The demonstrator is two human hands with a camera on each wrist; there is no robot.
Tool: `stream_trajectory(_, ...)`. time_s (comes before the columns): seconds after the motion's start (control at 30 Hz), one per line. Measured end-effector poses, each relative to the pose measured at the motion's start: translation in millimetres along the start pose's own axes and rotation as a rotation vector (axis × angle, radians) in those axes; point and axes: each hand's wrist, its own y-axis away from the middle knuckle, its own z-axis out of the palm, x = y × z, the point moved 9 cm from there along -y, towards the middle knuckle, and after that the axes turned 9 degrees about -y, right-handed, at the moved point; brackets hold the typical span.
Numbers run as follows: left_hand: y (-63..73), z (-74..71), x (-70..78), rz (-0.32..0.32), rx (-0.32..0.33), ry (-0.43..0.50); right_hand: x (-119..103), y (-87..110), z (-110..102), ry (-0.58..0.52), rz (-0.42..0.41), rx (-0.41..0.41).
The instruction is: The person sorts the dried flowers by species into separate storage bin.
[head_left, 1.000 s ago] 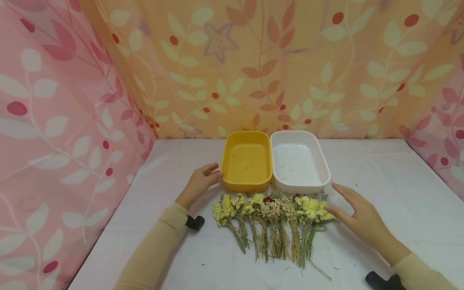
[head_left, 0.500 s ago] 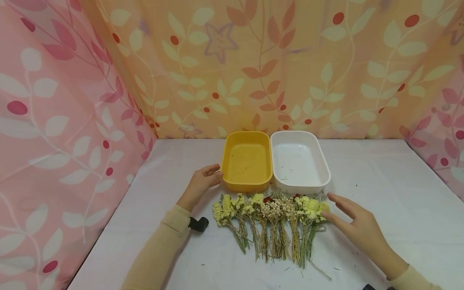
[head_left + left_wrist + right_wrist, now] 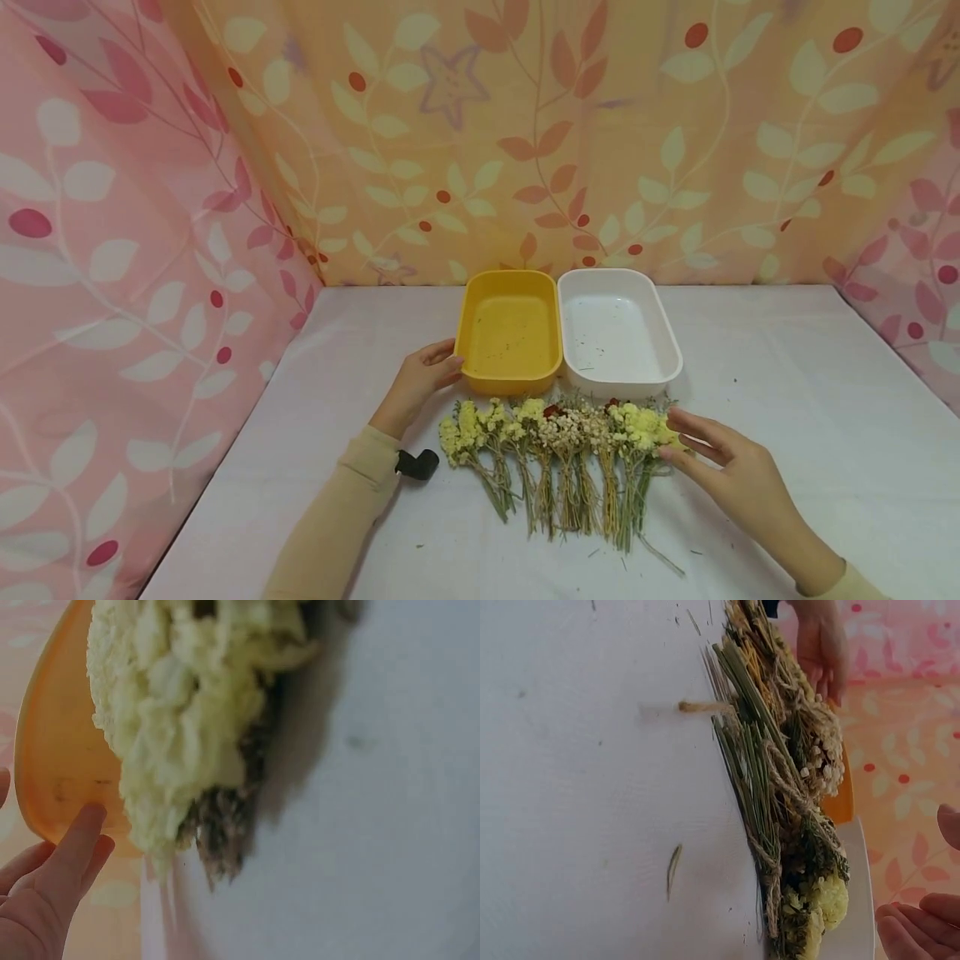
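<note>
Several small bunches of dried flowers (image 3: 566, 433) lie side by side in a row, stems toward the front, with pale yellow, cream and dark red heads. Twine ties their stems in the right wrist view. My left hand (image 3: 420, 383) has its fingertips at the front left corner of the yellow tray (image 3: 510, 329), seemingly touching it. At the row's right end my right hand (image 3: 738, 479) is spread, thumb and fingertips beside the yellow flowers (image 3: 641, 423), holding nothing. Large yellow heads (image 3: 180, 705) block part of the tray in the left wrist view.
A white tray (image 3: 617, 333) stands against the yellow one, right behind the flowers. Both trays contain only tiny plant bits. Loose stem scraps (image 3: 673, 870) litter the white tablecloth (image 3: 787, 375). Patterned curtains (image 3: 487, 142) close off the back and sides.
My left hand has shifted slightly right, closer to the yellow tray. My right hand has moved left and a little toward the front, near the end bunch. Trays and flowers stay in place.
</note>
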Motion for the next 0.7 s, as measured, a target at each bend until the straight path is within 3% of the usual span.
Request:
stream_trajectory(0.33, -1.9, 0.1, -4.6, -0.006, 0.015, 0.070, 14, 6.9, 10, -0.060, 0.229, -0.059)
stream_trajectory(0.7, -1.2, 1.8, -5.6, 0.005, 0.012, 0.107, 24, 12.2, 17, -0.080, 0.339, -0.087)
